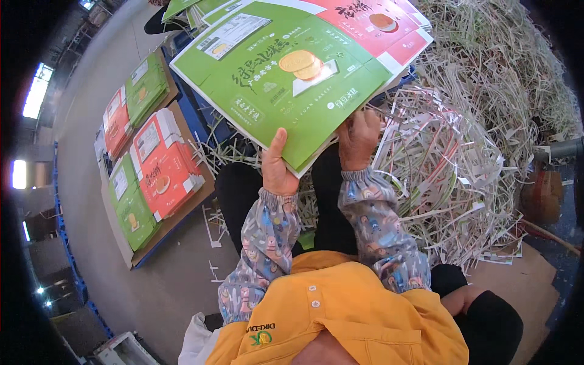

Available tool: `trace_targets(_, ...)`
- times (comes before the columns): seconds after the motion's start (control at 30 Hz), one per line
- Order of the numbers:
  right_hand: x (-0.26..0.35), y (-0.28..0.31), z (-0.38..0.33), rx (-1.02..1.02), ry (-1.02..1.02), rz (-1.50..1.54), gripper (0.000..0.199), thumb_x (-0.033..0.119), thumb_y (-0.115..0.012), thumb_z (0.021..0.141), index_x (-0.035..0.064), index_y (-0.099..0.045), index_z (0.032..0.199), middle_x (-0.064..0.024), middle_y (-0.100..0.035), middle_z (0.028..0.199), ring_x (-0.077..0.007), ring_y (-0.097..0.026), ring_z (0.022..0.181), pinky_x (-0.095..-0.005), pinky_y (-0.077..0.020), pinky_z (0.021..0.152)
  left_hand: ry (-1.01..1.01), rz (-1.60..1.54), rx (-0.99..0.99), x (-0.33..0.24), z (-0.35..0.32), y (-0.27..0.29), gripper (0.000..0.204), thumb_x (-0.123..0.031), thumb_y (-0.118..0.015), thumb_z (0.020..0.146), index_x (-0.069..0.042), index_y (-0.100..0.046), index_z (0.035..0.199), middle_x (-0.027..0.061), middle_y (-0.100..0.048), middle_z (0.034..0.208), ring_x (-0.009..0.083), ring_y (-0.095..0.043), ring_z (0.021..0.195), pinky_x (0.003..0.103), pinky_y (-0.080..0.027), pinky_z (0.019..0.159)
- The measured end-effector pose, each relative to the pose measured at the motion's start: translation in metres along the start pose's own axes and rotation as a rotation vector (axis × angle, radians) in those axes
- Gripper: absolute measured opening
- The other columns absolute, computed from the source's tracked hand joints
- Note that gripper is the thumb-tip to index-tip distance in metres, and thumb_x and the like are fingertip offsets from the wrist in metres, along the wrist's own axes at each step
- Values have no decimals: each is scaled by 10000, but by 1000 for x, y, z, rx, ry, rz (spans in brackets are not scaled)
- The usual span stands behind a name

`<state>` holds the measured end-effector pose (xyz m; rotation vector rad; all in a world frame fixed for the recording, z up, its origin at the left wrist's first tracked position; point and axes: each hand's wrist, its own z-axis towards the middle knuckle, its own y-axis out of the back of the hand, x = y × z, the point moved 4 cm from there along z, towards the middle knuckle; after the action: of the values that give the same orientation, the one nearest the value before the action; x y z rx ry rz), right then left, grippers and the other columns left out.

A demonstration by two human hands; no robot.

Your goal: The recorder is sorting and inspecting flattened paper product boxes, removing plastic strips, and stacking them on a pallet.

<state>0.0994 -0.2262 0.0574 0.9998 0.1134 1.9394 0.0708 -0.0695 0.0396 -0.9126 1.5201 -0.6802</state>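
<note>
Off to the left sit stacks of flat red and green printed carton sheets (146, 164). The left hand (277, 170) pinches the big green die-cut cardboard sheet (286, 79) at its near edge; the right hand (359, 139) grips underneath. Best to keep both grips firm and the sheet level, clear of the pile of shredded paper trimmings (462, 152) on the right.

Only 1 view: a fisheye camera on the person's head, looking steeply down and forward. It sits close above the left hand (277, 170) and right hand (358, 141), forearms entering from the lower edge. The floor (91, 182) curves away left; the rim is dark.
</note>
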Motion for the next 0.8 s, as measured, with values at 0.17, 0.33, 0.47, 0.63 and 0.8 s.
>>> trace_targets(0.17,8,6,10,808,-749,518,264,98,-471,793,6,-547,1028,-134,-560,1030,-219,-565,868,-318,-454,684,-2,3,19,1,3,2,429,-166,-528,840,-12,-378,1212,113,-497,1150,229,-513,1020,358,-424,871)
trace_targets(0.33,18,-3,3,641,-1070,1619,384,144,-436,816,-16,-408,1164,-134,-525,1099,-254,-522,992,-374,-423,853,-1,33,43,-5,-4,-3,457,-222,-505,859,0,-352,1229,139,-476,1182,254,-504,1043,386,-409,894)
trace_targets(0.47,28,-20,8,391,-1265,1780,368,148,-505,810,0,-435,1139,-130,-530,1085,-264,-508,1007,-398,-405,877,143,-234,161,1,-17,-8,505,-240,-546,826,-12,-350,1232,131,-454,1206,255,-462,1093,399,-371,927)
trace_targets(0.63,26,-36,12,378,-1296,1606,339,117,-563,789,7,-467,1095,-111,-545,1038,-243,-532,951,-371,-433,838,129,226,169,5,-33,4,643,1,-645,628,-23,-379,1213,79,-473,1178,206,-464,1073,328,-332,938)
trace_targets(0.8,39,-19,42,311,-1039,1295,291,108,-563,793,4,-490,1055,-84,-555,965,-204,-552,871,-338,-461,767,74,397,280,0,-34,-5,430,6,-597,693,-22,-495,1110,48,-552,1056,167,-500,998,293,-365,882)
